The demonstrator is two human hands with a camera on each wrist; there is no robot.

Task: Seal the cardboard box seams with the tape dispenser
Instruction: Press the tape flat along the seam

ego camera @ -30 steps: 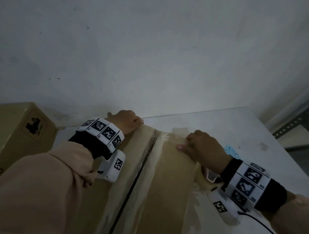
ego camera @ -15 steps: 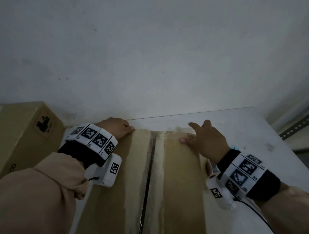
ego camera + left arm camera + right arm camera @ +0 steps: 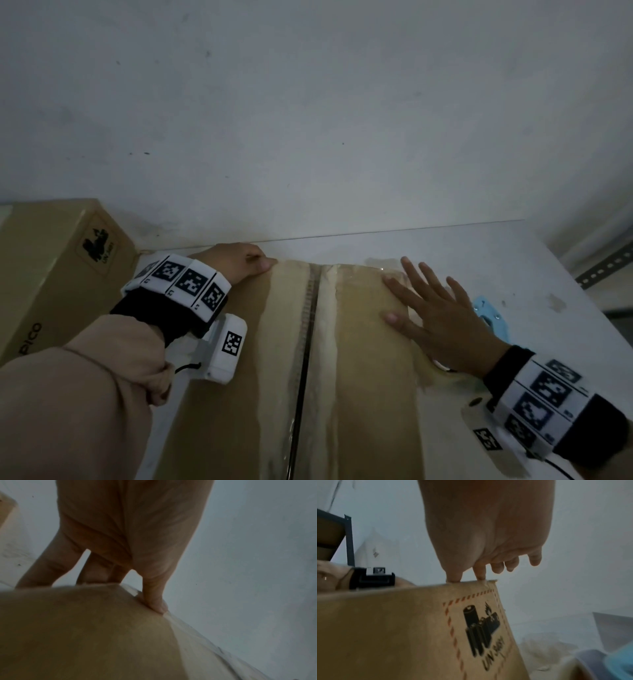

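Here the cardboard box (image 3: 359, 377) fills the lower middle of the head view, its centre seam (image 3: 310, 342) running from bottom to top of the frame. The left hand (image 3: 236, 262) curls over the far left edge, thumb pressing the top, while the right hand (image 3: 442, 318) lies flat and spread on the right flap. The blue tape dispenser (image 3: 489, 315) sits on the surface (image 3: 548, 274) just right of that hand, so the right hand is nearer to it.
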